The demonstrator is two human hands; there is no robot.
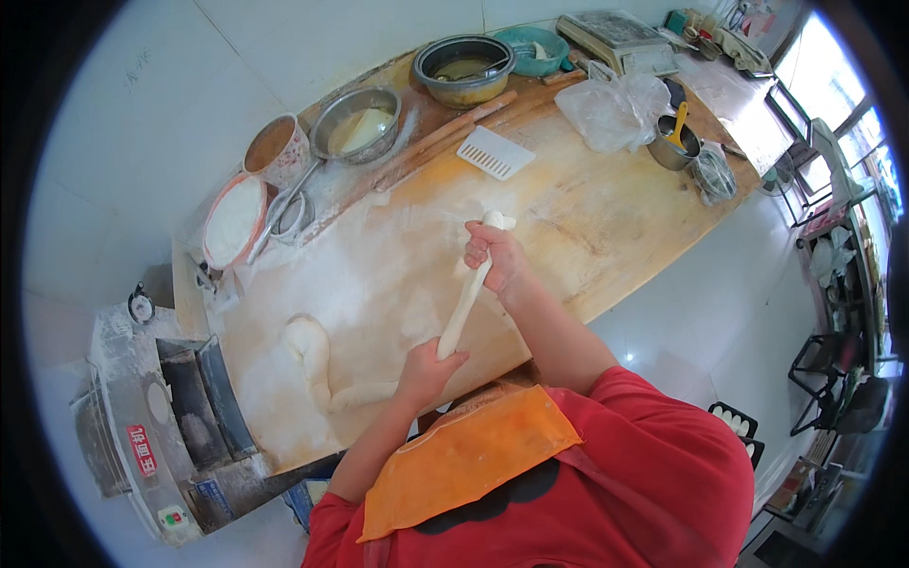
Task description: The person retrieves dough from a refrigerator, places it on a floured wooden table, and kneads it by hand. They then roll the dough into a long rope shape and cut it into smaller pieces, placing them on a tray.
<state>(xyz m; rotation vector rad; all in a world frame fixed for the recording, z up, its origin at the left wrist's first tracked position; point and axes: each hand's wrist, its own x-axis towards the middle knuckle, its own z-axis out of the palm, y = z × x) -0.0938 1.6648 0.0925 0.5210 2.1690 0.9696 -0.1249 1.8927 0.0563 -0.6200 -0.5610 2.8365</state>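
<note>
A long rope of pale dough (pixel 465 305) runs between my two hands above the floured wooden work table (pixel 568 213). My right hand (pixel 499 255) is closed around its far end, with a rounded knob of dough (pixel 495 219) sticking out beyond the fist. Nearer my body, my left hand (pixel 429 373) grips the rope, thumb lying alongside it. On the left, a thicker length of dough (pixel 312 355) lies curved on the table. It bends toward my left hand and passes behind it, so whether it joins the held rope is hidden.
A white slotted plastic scraper (pixel 495 153) lies near wooden rolling pins (pixel 454 131). Along the wall stand a flour tub (pixel 234 221), a metal bowl (pixel 355 124), a dark pot (pixel 464 71) and a scale (pixel 616 41). A flour-dusted dough machine (pixel 170 419) adjoins the table's left end.
</note>
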